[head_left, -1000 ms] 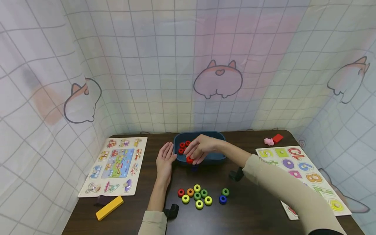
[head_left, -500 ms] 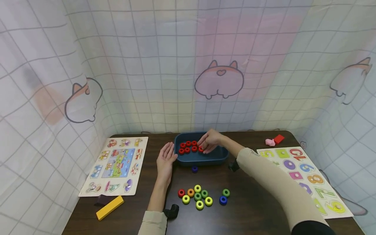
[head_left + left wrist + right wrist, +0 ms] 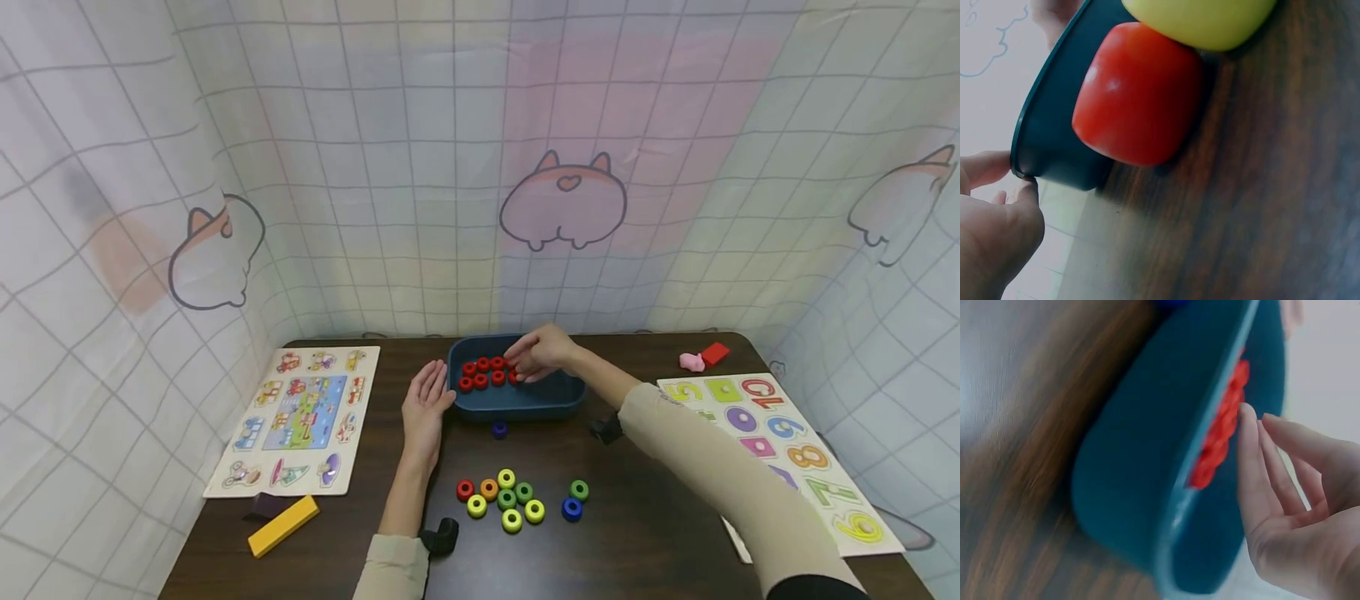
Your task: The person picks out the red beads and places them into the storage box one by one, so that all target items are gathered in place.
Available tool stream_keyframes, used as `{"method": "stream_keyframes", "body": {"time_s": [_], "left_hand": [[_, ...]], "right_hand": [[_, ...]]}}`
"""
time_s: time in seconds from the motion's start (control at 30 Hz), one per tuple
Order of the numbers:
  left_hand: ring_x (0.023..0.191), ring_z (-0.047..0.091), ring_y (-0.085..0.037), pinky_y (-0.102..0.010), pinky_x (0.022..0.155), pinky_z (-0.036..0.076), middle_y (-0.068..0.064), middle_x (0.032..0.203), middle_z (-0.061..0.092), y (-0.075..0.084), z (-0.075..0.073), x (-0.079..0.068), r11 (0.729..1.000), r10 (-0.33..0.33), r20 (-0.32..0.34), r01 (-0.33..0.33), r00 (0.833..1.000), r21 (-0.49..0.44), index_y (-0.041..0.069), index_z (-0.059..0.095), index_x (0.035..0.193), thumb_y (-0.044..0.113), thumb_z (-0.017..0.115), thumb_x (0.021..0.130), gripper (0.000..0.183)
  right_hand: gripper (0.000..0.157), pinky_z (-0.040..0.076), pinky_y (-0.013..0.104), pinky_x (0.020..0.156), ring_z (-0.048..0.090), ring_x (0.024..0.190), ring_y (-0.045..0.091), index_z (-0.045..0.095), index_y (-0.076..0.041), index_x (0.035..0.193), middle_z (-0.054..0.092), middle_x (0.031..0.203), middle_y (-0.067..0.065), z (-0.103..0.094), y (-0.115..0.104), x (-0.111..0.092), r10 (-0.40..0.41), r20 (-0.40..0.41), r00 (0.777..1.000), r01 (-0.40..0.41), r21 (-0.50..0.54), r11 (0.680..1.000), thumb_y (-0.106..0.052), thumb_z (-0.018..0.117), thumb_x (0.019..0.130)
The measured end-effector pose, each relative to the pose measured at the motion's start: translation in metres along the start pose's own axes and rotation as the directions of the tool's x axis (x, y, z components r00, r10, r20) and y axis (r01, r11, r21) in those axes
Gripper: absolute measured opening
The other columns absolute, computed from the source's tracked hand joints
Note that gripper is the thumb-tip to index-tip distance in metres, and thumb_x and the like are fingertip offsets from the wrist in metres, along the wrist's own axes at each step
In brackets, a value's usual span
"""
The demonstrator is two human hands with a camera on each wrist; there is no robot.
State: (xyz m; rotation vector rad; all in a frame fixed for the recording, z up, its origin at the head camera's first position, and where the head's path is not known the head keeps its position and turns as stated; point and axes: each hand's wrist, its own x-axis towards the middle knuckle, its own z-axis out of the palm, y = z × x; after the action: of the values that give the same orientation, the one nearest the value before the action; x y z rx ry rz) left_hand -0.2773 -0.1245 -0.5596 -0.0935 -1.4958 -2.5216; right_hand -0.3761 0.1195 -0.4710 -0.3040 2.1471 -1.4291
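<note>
In the head view a dark blue bin [image 3: 517,412] stands at the back of the table. Red rings [image 3: 482,381] lie in two rows on its left side. My right hand [image 3: 542,353] reaches into the bin, fingertips at the right end of those rows. Its fingers [image 3: 1254,462] look fairly straight in the right wrist view, with nothing seen between them and the thumb. My left hand [image 3: 424,412] rests against the bin's left side, fingers extended. In the left wrist view its thumb [image 3: 1029,197] touches the bin's rim.
In front lie yellow, green, orange, red and blue rings [image 3: 506,498]; a dark blue ring [image 3: 499,430] sits by the bin. Puzzle boards flank them, left [image 3: 341,458] and right [image 3: 873,504]. A yellow block [image 3: 283,527] and a pink figure [image 3: 692,362] lie farther out.
My right hand, which held a red ring at the bin's front, has moved back and right into the bin. The ring now lies with the others. My left hand stays put.
</note>
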Motion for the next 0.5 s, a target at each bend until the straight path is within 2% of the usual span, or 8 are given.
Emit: {"method": "stream_keyframes", "body": {"time_s": [0.13,0.23,0.37,0.5], "left_hand": [[0.143,0.034,-0.028,-0.040,0.114,0.028,-0.023,0.154,0.031,0.007,0.003,-0.001,1.000,-0.012,0.021,0.012,1.000,-0.024,-0.005,0.029,0.149,-0.018,0.051,0.091,0.063],[0.144,0.029,-0.031,-0.042,0.115,0.026,-0.023,0.155,0.029,0.013,0.005,-0.003,0.999,-0.022,0.032,0.024,0.999,-0.040,-0.004,0.029,0.148,-0.018,0.052,0.091,0.064],[0.144,0.029,-0.032,-0.042,0.114,0.029,-0.023,0.155,0.030,0.017,0.007,-0.005,0.999,-0.031,0.021,0.032,0.999,-0.033,0.000,0.034,0.146,-0.017,0.055,0.090,0.062],[0.144,0.029,-0.032,-0.044,0.114,0.029,-0.022,0.154,0.032,0.016,0.007,-0.006,0.999,-0.029,0.023,0.030,0.999,-0.029,0.000,0.035,0.145,-0.018,0.054,0.090,0.062]], "right_hand": [[0.031,0.056,0.055,0.081,0.071,0.088,0.037,0.071,0.000,0.114,0.070,0.109,0.021,0.016,-0.020,-0.025,-0.057,0.102,0.993,0.060,-0.028,0.998,0.001,0.073,0.083],[0.031,0.058,0.052,0.077,0.072,0.087,0.036,0.071,0.000,0.113,0.071,0.106,0.020,0.037,-0.028,-0.041,-0.071,0.214,0.974,0.085,-0.057,0.995,-0.001,0.075,0.082],[0.030,0.058,0.052,0.077,0.072,0.086,0.034,0.073,0.001,0.110,0.071,0.105,0.022,0.070,-0.024,-0.053,-0.065,0.341,0.938,0.090,-0.059,0.994,0.000,0.077,0.081],[0.027,0.058,0.052,0.078,0.073,0.085,0.029,0.075,-0.001,0.106,0.073,0.099,0.019,0.099,-0.008,-0.056,-0.038,0.394,0.918,0.073,-0.072,0.995,0.000,0.078,0.079]]}}
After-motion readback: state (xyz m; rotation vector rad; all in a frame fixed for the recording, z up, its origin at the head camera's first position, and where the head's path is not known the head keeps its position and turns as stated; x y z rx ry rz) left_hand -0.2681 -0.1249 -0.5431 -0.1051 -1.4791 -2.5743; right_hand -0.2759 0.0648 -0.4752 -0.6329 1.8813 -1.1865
